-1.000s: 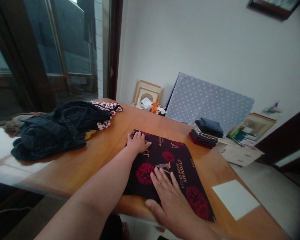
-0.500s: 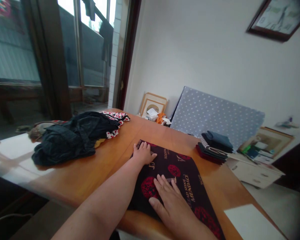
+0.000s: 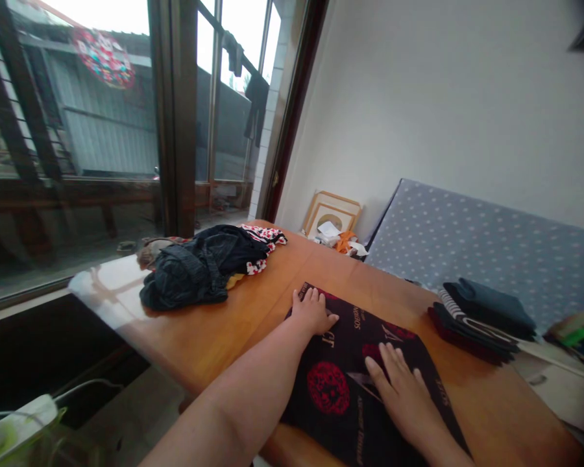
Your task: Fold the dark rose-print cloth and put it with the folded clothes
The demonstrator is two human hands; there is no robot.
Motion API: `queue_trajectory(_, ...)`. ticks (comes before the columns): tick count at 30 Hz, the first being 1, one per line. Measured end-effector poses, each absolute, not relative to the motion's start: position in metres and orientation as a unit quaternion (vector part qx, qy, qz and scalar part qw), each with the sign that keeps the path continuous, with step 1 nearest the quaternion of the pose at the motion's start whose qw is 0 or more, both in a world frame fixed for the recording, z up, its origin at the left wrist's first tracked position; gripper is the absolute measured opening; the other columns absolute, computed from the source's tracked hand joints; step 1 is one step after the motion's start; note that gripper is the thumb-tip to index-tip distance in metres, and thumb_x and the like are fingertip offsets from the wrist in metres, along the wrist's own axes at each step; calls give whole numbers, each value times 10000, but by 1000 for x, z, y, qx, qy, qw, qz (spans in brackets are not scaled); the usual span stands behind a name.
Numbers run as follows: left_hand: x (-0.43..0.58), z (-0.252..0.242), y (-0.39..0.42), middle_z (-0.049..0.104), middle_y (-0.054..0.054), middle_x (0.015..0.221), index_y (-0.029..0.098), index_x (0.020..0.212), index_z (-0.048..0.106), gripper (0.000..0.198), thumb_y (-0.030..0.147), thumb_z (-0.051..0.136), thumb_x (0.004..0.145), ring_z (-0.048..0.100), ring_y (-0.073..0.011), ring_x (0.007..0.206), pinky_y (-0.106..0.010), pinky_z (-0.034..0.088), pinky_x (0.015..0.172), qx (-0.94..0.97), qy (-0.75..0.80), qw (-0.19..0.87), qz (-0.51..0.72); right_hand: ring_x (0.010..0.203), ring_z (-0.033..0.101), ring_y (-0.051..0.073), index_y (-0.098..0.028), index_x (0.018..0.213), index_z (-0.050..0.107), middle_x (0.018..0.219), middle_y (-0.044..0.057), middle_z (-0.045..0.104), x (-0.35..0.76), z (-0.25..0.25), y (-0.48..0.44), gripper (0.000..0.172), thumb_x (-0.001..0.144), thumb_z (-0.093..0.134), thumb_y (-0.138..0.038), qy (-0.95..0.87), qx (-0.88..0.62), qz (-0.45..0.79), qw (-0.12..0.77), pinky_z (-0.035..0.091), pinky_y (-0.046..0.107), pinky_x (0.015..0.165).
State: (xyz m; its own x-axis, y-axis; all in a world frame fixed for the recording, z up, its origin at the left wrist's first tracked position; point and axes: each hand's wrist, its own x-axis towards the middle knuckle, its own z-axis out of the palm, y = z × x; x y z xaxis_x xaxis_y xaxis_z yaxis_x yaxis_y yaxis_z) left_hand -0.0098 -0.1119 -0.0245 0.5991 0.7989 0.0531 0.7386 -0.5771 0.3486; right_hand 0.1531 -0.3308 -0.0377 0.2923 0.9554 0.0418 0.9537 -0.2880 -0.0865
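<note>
Beneath the left grip (image 3: 312, 314), dark cloth (image 3: 346, 353)

Cloth (image 3: 345, 363) on table (image 3: 224, 340), clothes heap (image 3: 194, 267) at left, clothes stack (image 3: 477, 319) at right

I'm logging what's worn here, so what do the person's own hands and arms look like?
The left hand and right hand are bare: no gloves, rings or watch show. No sleeve shows on the left forearm or right forearm; both run out of frame.
</note>
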Motion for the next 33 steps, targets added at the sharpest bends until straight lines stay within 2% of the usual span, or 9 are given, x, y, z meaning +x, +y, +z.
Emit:
queue_trajectory(3,-9,-26,-111,207,-141,1636,243,1516,337,870,780,293,833,104,-351,1509,-685,0,1155,883,435,145,106,1505,150,324,-308,1438,510,1594,43,315,164,-43,-334,575,961,268,-520,-588,-809,-8,21,177,637,1168)
queue_trajectory(8,-9,-27,-111,252,-168,1616,212,1465,407,799,734,336,864,164,-363,1490,-692,26,1138,885,428,121,136,1514,130,280,-164,1557,280,1623,90,228,154,-42,-330,764,956,171,-622,-533,-846,7,28,130,571,1199)
queue_trajectory(10,-10,-27,-110,284,-184,1599,200,1438,443,768,713,355,874,196,-383,1476,-709,45,1122,889,419,114,142,1515,126,272,-128,1562,247,1622,104,219,149,-36,-326,834,939,159,-675,-520,-853,18,35,98,547,1209)
queue_trajectory(16,-13,-32,-105,397,-161,1548,227,1408,484,694,677,377,891,271,-363,1452,-652,113,1135,882,423,82,191,1512,143,267,-136,1552,283,1612,105,233,140,-20,-325,832,937,169,-685,-510,-856,36,81,62,520,1218)
queue_trajectory(19,-14,-30,-106,457,-158,1503,213,1357,532,601,600,393,918,303,-366,1428,-633,137,1126,869,435,45,231,1506,167,280,-140,1543,312,1603,110,253,137,-17,-327,807,942,191,-666,-512,-852,33,105,70,524,1217)
queue_trajectory(21,-17,-25,-111,551,-155,1398,205,1260,594,490,519,404,936,413,-348,1340,-587,194,1112,865,428,6,262,1501,186,292,-138,1535,334,1597,115,268,136,-16,-328,791,943,215,-650,-511,-851,25,117,75,523,1218)
queue_trajectory(23,-19,-18,-118,627,-148,1240,201,1110,649,395,459,399,945,520,-328,1192,-524,309,1034,863,426,-22,272,1494,207,299,-135,1525,356,1588,121,291,134,-15,-329,778,942,238,-636,-507,-852,17,128,85,521,1218)
queue_trajectory(27,-22,-7,-128,658,-131,1073,203,961,659,335,392,383,952,581,-302,1041,-442,392,892,875,412,-46,249,1488,228,298,-130,1505,401,1574,123,324,133,-15,-327,748,939,265,-601,-495,-858,8,139,103,512,1219)
queue_trajectory(33,-36,-4,-126,662,-115,1027,211,933,679,366,395,364,959,618,-279,989,-393,427,851,909,361,-26,204,1487,227,313,-131,1499,413,1573,127,325,139,-25,-322,730,936,281,-577,-499,-854,9,150,108,540,1212)
